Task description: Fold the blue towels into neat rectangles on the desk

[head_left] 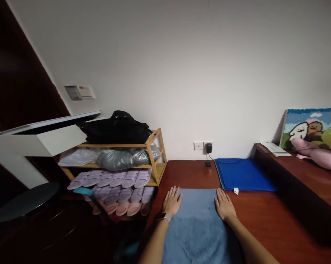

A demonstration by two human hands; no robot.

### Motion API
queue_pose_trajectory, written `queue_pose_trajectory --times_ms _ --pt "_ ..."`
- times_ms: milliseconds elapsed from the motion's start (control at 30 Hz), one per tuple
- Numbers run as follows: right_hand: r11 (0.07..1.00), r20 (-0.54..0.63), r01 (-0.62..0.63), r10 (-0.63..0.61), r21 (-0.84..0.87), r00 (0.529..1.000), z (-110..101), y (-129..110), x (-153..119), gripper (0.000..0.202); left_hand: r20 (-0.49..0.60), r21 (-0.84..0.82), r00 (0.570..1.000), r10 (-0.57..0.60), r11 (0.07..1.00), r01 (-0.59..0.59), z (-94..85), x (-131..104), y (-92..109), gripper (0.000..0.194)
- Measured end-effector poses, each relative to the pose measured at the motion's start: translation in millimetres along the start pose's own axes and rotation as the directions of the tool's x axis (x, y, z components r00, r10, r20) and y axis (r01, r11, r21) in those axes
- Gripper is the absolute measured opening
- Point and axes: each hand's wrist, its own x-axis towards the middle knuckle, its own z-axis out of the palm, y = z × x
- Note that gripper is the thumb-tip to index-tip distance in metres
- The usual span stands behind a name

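A blue-grey cloth (197, 220) lies spread over the reddish-brown wooden table (264, 216), its far edge fairly straight. My left hand (172, 202) rests flat on the cloth's far left corner, fingers spread, with a watch on the wrist. On the far right corner lies my right hand (225, 204), palm down with fingers extended. Neither hand grips anything. Beyond the right hand is a folded bright blue cloth (245, 174) with a small white tag (236, 191) at its near edge. Something dark shows along the blue-grey cloth's lower right side.
At the left stands a wooden rack (154, 157) with slippers (118, 178), plastic-wrapped items and a black bag (117, 128). A white box (62, 139) juts out beside a round stool (28, 201). A charger (209, 147) is plugged into the wall. Plush toys (319, 154) sit on the raised right ledge.
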Motion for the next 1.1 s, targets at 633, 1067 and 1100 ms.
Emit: queue_pose_trajectory --times_ms 633,1067,1100 --pt "0.995 0.016 0.082 -0.082 -0.057 0.997 0 3 1 0.065 -0.079 -0.220 0.928 0.363 0.902 -0.371 16.9 -7 200 0.064" --pt "1.000 0.018 0.015 -0.014 -0.015 1.000 -4 -3 3 0.069 0.022 -0.011 0.999 -0.037 0.999 0.038 2.7 0 -1 0.071" --pt "1.000 0.023 0.019 -0.019 -0.024 1.000 -5 -4 5 0.068 0.017 -0.012 0.999 -0.044 0.999 0.044 4.2 0 -4 0.070"
